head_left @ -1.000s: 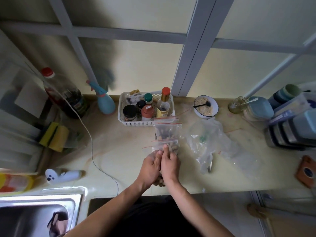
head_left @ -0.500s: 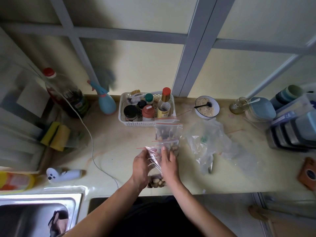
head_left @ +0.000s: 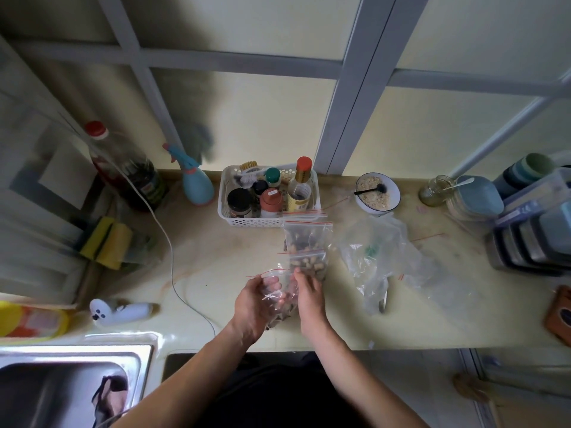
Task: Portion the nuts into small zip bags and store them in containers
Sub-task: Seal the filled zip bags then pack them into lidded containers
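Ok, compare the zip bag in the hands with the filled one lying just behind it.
The held zip bag is gripped by both the left hand and right hand; the lying bag rests untouched on the counter. The held bag's top gapes; the lying bag's looks flat. Both are clear, red-striped, holding nuts.

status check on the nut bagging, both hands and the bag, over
Left hand and right hand both grip the clear red-striped zip bag of nuts. Two filled zip bags lie just behind. Crumpled clear plastic bag to the right, not obstructing.
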`<state>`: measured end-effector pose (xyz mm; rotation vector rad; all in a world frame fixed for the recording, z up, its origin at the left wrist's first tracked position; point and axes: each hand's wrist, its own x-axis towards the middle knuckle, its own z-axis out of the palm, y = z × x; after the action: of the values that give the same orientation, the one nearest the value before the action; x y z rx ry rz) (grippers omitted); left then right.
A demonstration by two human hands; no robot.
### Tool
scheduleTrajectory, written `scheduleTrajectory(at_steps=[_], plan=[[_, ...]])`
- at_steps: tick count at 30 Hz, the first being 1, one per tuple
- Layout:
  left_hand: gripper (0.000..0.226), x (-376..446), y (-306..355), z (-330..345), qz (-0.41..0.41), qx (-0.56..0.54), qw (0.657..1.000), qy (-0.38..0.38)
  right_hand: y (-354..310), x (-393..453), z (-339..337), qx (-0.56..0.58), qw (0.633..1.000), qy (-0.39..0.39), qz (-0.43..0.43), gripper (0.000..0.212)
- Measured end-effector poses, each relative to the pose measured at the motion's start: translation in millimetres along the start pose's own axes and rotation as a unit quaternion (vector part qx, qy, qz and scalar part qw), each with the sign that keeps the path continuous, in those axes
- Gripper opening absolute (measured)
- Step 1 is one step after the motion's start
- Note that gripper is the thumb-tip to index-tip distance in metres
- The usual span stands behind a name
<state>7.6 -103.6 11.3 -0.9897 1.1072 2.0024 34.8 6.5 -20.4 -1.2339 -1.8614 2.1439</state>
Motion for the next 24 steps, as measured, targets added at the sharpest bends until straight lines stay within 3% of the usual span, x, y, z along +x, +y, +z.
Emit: scheduleTrajectory(at_steps=[3, 8, 18, 22, 24], plan=[[0.043, 2.9, -0.4, -8.9, 0.016, 0.009, 1.000, 0.015, 1.5, 2.1, -1.6, -0.003, 1.000, -0.001, -0.007, 0.030], [0.052, 2.8, -5.1, -16.4, 0.038, 0.054, 0.997, 0.030, 20.6, 5.5, 5.5, -0.115, 0.991, 0.039, -0.054, 0.037], [0.055, 13.8, -5.1, -34.5, -0.009, 0.043, 0.998, -0.042, 17.6, 1.1, 7.2, -0.177, 0.981, 0.065, -0.041, 0.037], [0.030, 18.1, 3.5, -39.6, 0.086, 0.081, 0.993, 0.003, -2.6, -5.9, -2.6, -0.138, 0.989, 0.009, -0.053, 0.034], [0.019, 19.4, 5.7, -39.3, 0.161, 0.156, 0.973, 0.059, -3.9, -7.3, -9.4, -0.152, 0.985, -0.027, -0.083, 0.034]])
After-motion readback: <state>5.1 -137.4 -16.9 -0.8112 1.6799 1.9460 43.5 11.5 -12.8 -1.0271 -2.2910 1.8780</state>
